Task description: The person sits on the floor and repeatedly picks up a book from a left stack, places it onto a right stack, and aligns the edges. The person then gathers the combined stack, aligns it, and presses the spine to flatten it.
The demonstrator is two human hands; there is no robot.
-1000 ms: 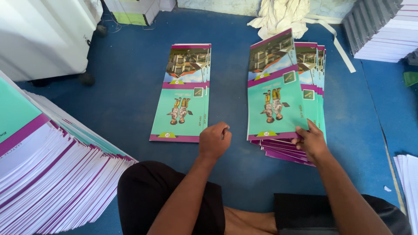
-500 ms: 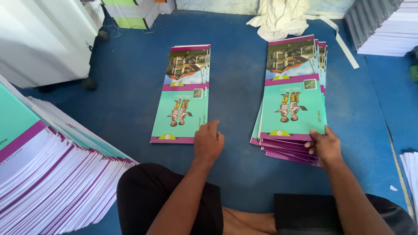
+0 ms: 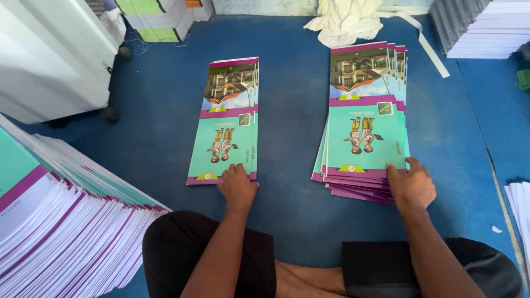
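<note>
We see the left hand (image 3: 237,185) lying flat on the near edge of a thin pile of booklets (image 3: 225,122) on the blue floor (image 3: 287,165), fingers spread, gripping nothing; the right hand (image 3: 411,185) rests on the near corner of a thicker, fanned stack (image 3: 364,127), fingers curled, perhaps pinching its edge; a slanting heap of booklets (image 3: 61,221) lies far left.

glossy teal-and-purple paper booklet covers (image 3: 364,132) shine under my right hand (image 3: 411,185); the blue floor mat (image 3: 287,138) looks matt, the crumpled white cloth (image 3: 345,19) soft.
</note>
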